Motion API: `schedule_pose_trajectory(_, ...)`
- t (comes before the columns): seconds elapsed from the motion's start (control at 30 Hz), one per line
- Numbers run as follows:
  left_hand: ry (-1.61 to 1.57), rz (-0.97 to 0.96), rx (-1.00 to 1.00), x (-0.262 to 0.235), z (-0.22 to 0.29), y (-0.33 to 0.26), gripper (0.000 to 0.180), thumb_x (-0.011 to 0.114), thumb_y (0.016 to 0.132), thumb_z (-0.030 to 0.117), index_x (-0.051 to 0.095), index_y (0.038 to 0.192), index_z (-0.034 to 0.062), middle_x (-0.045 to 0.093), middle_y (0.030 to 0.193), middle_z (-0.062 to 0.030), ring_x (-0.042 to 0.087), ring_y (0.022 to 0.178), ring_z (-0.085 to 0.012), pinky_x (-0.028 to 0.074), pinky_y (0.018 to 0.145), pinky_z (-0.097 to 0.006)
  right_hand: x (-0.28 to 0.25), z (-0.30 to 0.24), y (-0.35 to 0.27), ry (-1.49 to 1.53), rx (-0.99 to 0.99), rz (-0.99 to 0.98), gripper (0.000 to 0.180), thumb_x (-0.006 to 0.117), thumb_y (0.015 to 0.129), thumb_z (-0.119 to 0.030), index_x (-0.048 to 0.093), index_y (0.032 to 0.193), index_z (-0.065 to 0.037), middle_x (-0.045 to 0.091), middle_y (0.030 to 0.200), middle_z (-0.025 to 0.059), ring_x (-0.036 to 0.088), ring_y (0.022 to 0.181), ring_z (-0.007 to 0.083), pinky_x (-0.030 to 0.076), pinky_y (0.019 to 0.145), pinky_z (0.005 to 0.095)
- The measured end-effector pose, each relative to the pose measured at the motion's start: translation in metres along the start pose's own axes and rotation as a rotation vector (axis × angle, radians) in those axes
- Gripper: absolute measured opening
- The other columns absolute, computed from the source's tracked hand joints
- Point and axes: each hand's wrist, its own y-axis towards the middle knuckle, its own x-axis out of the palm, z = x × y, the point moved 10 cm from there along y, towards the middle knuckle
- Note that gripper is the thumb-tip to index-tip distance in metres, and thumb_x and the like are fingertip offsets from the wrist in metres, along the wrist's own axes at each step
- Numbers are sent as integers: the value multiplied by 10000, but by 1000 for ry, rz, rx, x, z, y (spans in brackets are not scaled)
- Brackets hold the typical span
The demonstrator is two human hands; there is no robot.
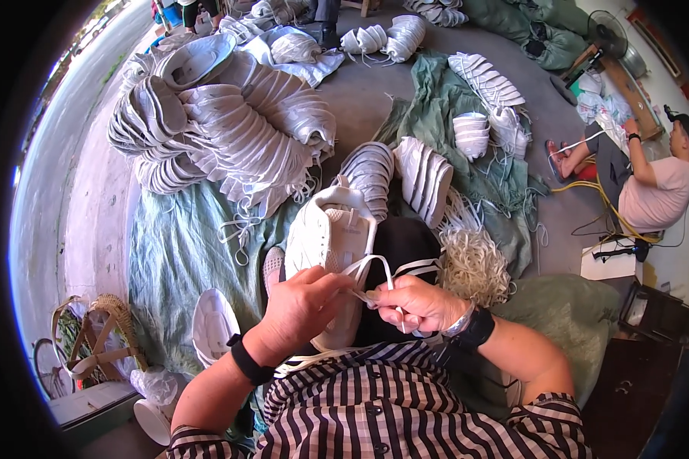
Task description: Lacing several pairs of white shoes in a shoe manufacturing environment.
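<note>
A white sneaker upper (318, 237) rests on my lap, its heel opening away from me. Over its near part, my left hand (308, 302) is closed in a pinch, its fingertips at a white shoelace (381, 262). Just to the right, my right hand (421, 304) is closed on the same lace, which loops up between the two hands. The fingertips of both hands almost meet, and a tiny pale piece shows between them, too small to name. The toe end of the upper is partly hidden behind my left hand.
Nested shoe uppers (237, 138) form a large heap on a green tarp (168, 252) at the left. Loose white laces (475, 264) lie in a bundle right of my knee. A seated person (647, 183) works at the far right, near a fan (606, 30). A woven basket (111, 329) stands at the left.
</note>
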Motion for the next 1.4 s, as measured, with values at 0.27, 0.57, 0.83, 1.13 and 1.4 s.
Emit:
schedule_pose_trajectory(0.27, 327, 79, 193, 4, 24, -3, 112, 721, 675, 210, 663, 771, 204, 465, 712, 7, 499, 683, -183, 431, 559, -327, 3, -54, -24, -249, -320, -45, 220, 550, 941, -237, 600, 906, -26, 537, 586, 5, 362, 382, 2, 275, 344, 146)
schedule_pose_trajectory(0.57, 436, -91, 258, 23, 29, -6, 170, 668, 714, 213, 645, 880, 187, 497, 786, 10, 509, 780, -196, 416, 663, -337, -4, -99, 1, -134, -337, 30, 304, 493, 965, -283, 556, 782, -48, 488, 563, -10, 348, 371, 21, 294, 353, 158)
schedule_pose_trajectory(0.83, 211, 190, -15, 2, -1, -31, 623, 814, 573, 194, 555, 1137, 153, 518, 1040, -84, 507, 945, -283, 447, 806, -387, 37, -146, -5, -444, -634, 59, 340, 532, 941, -332, 598, 752, -57, 519, 546, 2, 404, 400, 13, 292, 357, 152)
schedule_pose_trajectory(1.13, 111, 185, -148, 2, -25, -37, 833, 841, 542, 168, 430, 1266, 146, 478, 1087, -132, 466, 1003, -345, 393, 886, -453, 31, -206, -21, -30, -680, -107, 328, 551, 935, -315, 555, 710, -76, 445, 521, -28, 416, 414, 25, 301, 364, 168)
schedule_pose_trajectory(1.4, 109, 175, -152, -3, -16, -37, 768, 819, 583, 134, 452, 1258, 149, 484, 1097, -132, 473, 1011, -337, 392, 893, -444, 78, -192, -98, -963, -767, 87, 216, 638, 868, -203, 592, 749, -30, 572, 650, -27, 406, 497, 16, 308, 459, 194)
